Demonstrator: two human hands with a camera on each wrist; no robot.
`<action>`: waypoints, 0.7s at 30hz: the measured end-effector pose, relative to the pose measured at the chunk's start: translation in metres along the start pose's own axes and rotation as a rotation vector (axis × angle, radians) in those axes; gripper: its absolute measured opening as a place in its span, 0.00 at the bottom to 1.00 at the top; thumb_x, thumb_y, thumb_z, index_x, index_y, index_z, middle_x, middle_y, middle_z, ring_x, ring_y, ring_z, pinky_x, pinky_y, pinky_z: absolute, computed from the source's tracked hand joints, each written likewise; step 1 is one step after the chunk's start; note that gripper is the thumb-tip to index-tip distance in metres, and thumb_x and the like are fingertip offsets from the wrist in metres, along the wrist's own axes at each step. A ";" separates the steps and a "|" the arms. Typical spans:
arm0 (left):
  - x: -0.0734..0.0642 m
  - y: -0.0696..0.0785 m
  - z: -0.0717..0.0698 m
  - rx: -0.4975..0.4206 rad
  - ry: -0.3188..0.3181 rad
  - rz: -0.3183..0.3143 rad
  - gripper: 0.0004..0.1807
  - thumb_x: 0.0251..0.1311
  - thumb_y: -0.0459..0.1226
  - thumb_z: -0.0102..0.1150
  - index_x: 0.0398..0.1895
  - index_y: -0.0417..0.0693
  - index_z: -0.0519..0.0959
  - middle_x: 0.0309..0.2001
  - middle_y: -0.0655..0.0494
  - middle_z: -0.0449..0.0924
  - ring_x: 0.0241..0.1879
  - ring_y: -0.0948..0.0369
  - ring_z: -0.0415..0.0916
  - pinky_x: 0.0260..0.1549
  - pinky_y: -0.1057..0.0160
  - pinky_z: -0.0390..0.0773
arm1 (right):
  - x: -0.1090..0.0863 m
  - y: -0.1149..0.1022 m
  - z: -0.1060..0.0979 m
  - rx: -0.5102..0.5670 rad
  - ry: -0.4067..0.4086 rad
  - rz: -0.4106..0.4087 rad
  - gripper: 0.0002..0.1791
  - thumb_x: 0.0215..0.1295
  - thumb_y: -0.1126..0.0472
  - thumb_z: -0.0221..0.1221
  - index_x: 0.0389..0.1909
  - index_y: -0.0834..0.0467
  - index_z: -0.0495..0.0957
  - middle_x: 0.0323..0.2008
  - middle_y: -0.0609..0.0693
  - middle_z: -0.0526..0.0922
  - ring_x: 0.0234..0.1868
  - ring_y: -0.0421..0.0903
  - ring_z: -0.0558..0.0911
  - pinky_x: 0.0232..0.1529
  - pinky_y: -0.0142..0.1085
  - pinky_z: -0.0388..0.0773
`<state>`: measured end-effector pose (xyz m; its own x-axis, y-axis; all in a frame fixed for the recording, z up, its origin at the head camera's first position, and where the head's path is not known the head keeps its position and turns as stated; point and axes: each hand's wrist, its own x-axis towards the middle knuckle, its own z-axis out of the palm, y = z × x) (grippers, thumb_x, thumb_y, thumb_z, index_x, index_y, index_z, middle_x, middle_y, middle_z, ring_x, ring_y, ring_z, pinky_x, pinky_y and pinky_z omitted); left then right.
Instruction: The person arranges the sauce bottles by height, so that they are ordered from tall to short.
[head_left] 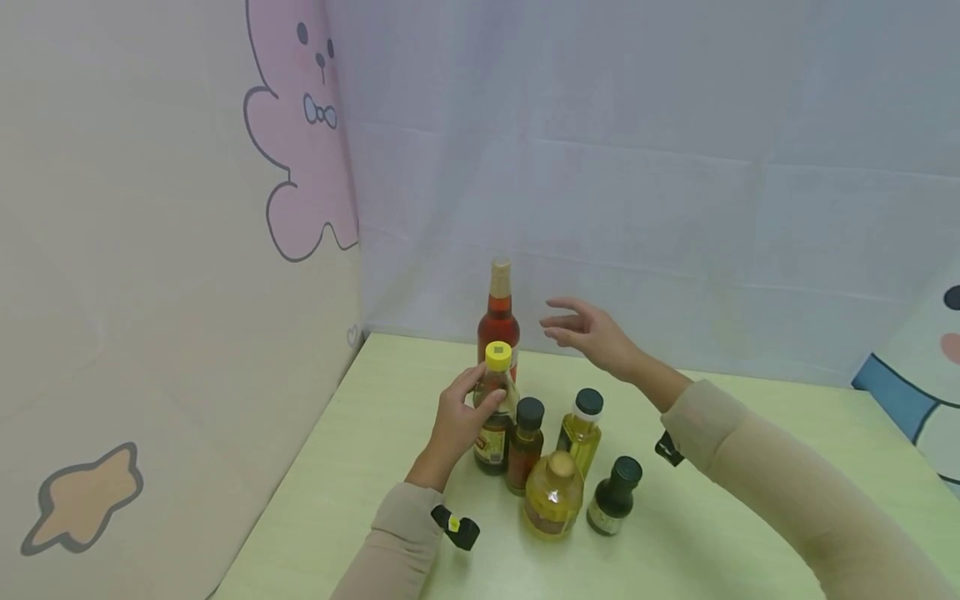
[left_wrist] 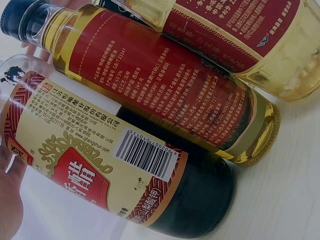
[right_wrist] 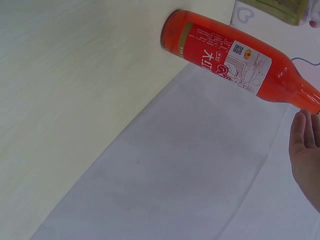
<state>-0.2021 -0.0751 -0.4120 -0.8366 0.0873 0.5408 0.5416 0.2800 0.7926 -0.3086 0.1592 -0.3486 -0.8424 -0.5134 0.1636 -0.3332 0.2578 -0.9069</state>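
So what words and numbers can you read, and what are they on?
"醋": yellow-capped bottle
"www.zjhengshun.com": same bottle
"GB/T 23347": golden bottle beside it
"24个月": that golden bottle
"大红": red bottle
Too small or blurred: the barcode digits, small dark bottle label, remaining fine print.

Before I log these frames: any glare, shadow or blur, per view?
Head: small bright highlight on the squat round glass bottle of yellow liquid, soft shadows on the pale green tabletop. Left wrist: barcode sharp on the dark cylindrical bottle with cream-and-red label. Right wrist: dim; fine print on the tall red glass bottle unreadable.
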 end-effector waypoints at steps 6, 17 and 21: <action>-0.001 -0.002 0.000 -0.001 0.002 0.015 0.24 0.61 0.27 0.59 0.61 0.28 0.71 0.52 0.36 0.77 0.54 0.42 0.73 0.52 0.42 0.72 | -0.007 0.000 -0.003 -0.007 0.006 -0.014 0.29 0.72 0.61 0.56 0.70 0.62 0.60 0.60 0.63 0.74 0.59 0.57 0.75 0.55 0.48 0.74; -0.001 -0.002 0.001 -0.008 0.003 0.005 0.25 0.61 0.27 0.59 0.62 0.28 0.71 0.52 0.37 0.77 0.54 0.43 0.73 0.52 0.43 0.72 | -0.021 0.002 -0.004 -0.002 0.001 0.015 0.29 0.72 0.59 0.57 0.70 0.60 0.61 0.60 0.62 0.74 0.59 0.57 0.75 0.56 0.48 0.74; -0.002 -0.003 0.001 -0.010 0.005 -0.001 0.25 0.61 0.27 0.59 0.62 0.28 0.70 0.53 0.36 0.76 0.54 0.43 0.73 0.52 0.42 0.72 | -0.027 0.003 -0.004 -0.009 -0.004 0.014 0.29 0.72 0.59 0.57 0.70 0.60 0.62 0.60 0.62 0.74 0.59 0.57 0.75 0.55 0.47 0.75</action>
<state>-0.2025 -0.0747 -0.4155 -0.8368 0.0821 0.5413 0.5414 0.2710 0.7959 -0.2889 0.1770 -0.3544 -0.8452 -0.5132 0.1491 -0.3253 0.2726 -0.9055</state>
